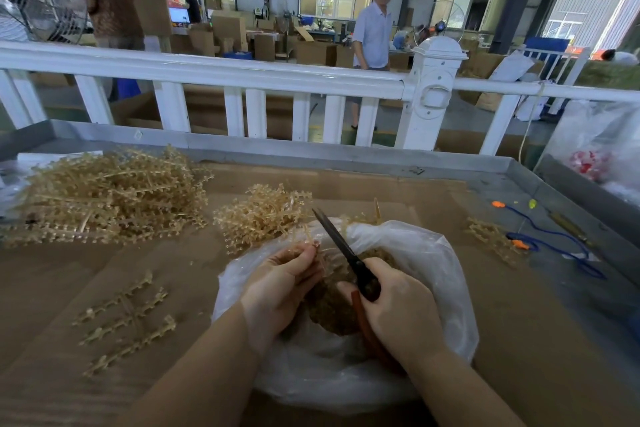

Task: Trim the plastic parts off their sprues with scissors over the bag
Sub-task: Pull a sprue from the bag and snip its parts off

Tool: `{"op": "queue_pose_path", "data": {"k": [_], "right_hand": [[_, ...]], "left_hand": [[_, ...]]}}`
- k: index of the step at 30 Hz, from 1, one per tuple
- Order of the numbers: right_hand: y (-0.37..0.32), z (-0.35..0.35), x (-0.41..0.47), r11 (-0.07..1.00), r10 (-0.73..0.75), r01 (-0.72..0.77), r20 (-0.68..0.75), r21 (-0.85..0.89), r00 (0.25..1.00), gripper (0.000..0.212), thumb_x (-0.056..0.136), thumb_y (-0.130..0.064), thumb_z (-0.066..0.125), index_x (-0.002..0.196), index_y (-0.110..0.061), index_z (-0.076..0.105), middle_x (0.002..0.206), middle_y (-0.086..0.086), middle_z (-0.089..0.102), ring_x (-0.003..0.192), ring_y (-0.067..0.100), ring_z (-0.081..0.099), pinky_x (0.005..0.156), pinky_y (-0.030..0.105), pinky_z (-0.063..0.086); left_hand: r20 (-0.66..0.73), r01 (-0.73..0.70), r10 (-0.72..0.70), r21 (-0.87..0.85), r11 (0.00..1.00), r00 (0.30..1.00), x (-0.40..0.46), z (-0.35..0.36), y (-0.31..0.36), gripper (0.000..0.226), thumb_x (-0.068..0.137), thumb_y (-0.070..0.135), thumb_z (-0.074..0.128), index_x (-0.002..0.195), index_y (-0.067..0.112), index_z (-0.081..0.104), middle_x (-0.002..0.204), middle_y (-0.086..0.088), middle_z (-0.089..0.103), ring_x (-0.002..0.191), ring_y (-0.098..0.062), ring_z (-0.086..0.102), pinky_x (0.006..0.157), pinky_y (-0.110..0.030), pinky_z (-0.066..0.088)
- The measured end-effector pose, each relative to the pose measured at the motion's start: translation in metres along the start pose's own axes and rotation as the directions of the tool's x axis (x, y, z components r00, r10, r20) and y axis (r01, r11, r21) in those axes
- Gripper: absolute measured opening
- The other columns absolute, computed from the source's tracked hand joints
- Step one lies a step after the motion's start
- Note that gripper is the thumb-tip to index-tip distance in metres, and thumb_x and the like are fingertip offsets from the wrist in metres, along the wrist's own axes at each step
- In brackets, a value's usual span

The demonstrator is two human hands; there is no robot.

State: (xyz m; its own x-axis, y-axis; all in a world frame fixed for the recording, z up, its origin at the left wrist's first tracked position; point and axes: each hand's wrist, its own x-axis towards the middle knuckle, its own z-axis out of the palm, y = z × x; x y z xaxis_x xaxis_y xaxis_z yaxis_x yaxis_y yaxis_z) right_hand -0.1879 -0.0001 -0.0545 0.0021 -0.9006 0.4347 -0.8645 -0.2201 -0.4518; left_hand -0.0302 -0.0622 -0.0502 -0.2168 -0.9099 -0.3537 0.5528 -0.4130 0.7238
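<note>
Head view looks down on a cardboard-covered table (485, 340) with a clear plastic bag (433, 253) open in the middle, and both hands are working right over its mouth. The left hand (280, 288) has its fingers curled round a thin tan sprue (313, 239), pinching it up near the fingertips, while the right hand (398, 308) grips the scissors (346, 250) by the red-brown handles, dark blades pointing up and away next to the sprue. Can't really tell if the blades are parted or closed from this angle. The two hands sit close together but not touching. These sprues look super light and springy, thin enough to flex and probably a bit snaggy, since the big pile (104, 198) at the left and the smaller pile (259, 215) beyond the bag are all tangled. Best bet is holding one by the bare central stem, close to the cut, so it doesn't whip around. A few loose ones (128, 319) lie flat at the near left. Trimmed bits (332, 308) are heaped brown inside the bag, so clipped parts should just drop in.
</note>
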Motion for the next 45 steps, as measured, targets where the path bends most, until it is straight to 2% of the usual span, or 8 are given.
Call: {"op": "queue_pose_path", "data": {"k": [4, 14, 18, 26, 30, 39, 42, 45], "right_hand": [[-0.004, -0.001, 0.002, 1.000, -0.005, 0.005, -0.018, 0.002, 1.000, 0.026, 0.085, -0.055, 0.055, 0.095, -0.032, 0.058, 0.079, -0.017, 0.057, 0.074, -0.002, 0.052, 0.065, 0.004, 0.035], [-0.007, 0.002, 0.001, 0.989, 0.002, 0.012, 0.096, -0.145, 0.995, 0.045, 0.087, -0.063, 0.044, 0.121, -0.033, 0.048, 0.102, -0.008, 0.058, 0.097, 0.013, 0.051, 0.084, 0.024, 0.045], [-0.011, 0.002, 0.004, 0.985, -0.010, 0.028, 0.106, -0.171, 0.994, 0.045, 0.088, -0.063, 0.041, 0.120, -0.032, 0.048, 0.103, -0.005, 0.058, 0.098, 0.014, 0.050, 0.084, 0.025, 0.045], [-0.016, 0.001, 0.007, 0.982, -0.045, 0.060, 0.090, -0.177, 0.995, 0.042, 0.090, -0.061, 0.042, 0.114, -0.028, 0.051, 0.096, -0.004, 0.060, 0.091, 0.014, 0.052, 0.078, 0.022, 0.043], [-0.017, 0.005, 0.009, 0.985, -0.060, 0.072, 0.081, -0.154, 0.995, 0.040, 0.091, -0.061, 0.038, 0.109, -0.027, 0.049, 0.091, -0.005, 0.058, 0.087, 0.012, 0.054, 0.075, 0.021, 0.044], [-0.017, 0.011, 0.011, 0.986, -0.074, 0.082, 0.060, -0.143, 0.995, 0.042, 0.092, -0.060, 0.035, 0.109, -0.024, 0.048, 0.087, -0.003, 0.057, 0.084, 0.015, 0.056, 0.070, 0.020, 0.040], [-0.017, 0.012, 0.011, 0.986, -0.078, 0.084, 0.048, -0.142, 0.996, 0.041, 0.091, -0.061, 0.034, 0.109, -0.025, 0.047, 0.089, -0.003, 0.059, 0.085, 0.015, 0.057, 0.073, 0.021, 0.043], [-0.017, 0.012, 0.011, 0.983, -0.094, 0.100, 0.045, -0.152, 0.995, 0.043, 0.092, -0.060, 0.033, 0.110, -0.023, 0.047, 0.089, -0.001, 0.060, 0.085, 0.016, 0.058, 0.071, 0.021, 0.041]], "left_hand": [[-0.019, 0.016, -0.016, 0.018, 1.000, 1.000, 0.001, 0.002, 0.001, 0.003, 0.084, 0.003, 0.061, 0.084, 0.004, 0.064, 0.074, -0.009, 0.067, 0.071, -0.019, 0.063, 0.059, -0.024, 0.058], [-0.063, 0.107, -0.108, -0.022, 0.994, 0.992, -0.003, 0.009, 0.008, 0.016, 0.094, 0.004, 0.052, 0.083, 0.003, 0.063, 0.072, -0.008, 0.063, 0.073, -0.019, 0.057, 0.067, -0.027, 0.048], [-0.029, 0.132, -0.133, -0.022, 0.991, 0.991, -0.002, 0.006, 0.009, 0.016, 0.093, 0.005, 0.051, 0.085, 0.004, 0.064, 0.063, -0.007, 0.068, 0.073, -0.019, 0.060, 0.065, -0.028, 0.048], [0.019, 0.140, -0.140, 0.011, 0.990, 0.990, -0.003, 0.003, 0.008, 0.013, 0.092, 0.004, 0.053, 0.092, 0.002, 0.066, 0.083, -0.013, 0.069, 0.081, -0.023, 0.063, 0.070, -0.031, 0.050], [0.067, 0.134, -0.138, 0.067, 0.989, 0.988, -0.005, 0.003, 0.008, 0.016, 0.092, 0.005, 0.052, 0.084, 0.004, 0.066, 0.070, -0.009, 0.069, 0.068, -0.019, 0.064, 0.067, -0.030, 0.049], [0.180, 0.136, -0.153, 0.102, 0.985, 0.972, -0.011, 0.002, 0.012, 0.019, 0.088, 0.011, 0.054, 0.080, 0.004, 0.070, 0.074, -0.009, 0.070, 0.064, -0.018, 0.069, 0.058, -0.029, 0.054], [0.155, 0.118, -0.135, 0.114, 0.987, 0.979, -0.011, 0.004, 0.011, 0.015, 0.092, 0.011, 0.052, 0.089, 0.003, 0.065, 0.068, -0.006, 0.067, 0.060, -0.016, 0.066, 0.063, -0.028, 0.051], [0.145, 0.129, -0.144, 0.109, 0.986, 0.979, -0.010, 0.003, 0.011, 0.014, 0.089, 0.012, 0.055, 0.094, 0.002, 0.064, 0.070, -0.007, 0.067, 0.069, -0.019, 0.062, 0.070, -0.030, 0.047]]}}
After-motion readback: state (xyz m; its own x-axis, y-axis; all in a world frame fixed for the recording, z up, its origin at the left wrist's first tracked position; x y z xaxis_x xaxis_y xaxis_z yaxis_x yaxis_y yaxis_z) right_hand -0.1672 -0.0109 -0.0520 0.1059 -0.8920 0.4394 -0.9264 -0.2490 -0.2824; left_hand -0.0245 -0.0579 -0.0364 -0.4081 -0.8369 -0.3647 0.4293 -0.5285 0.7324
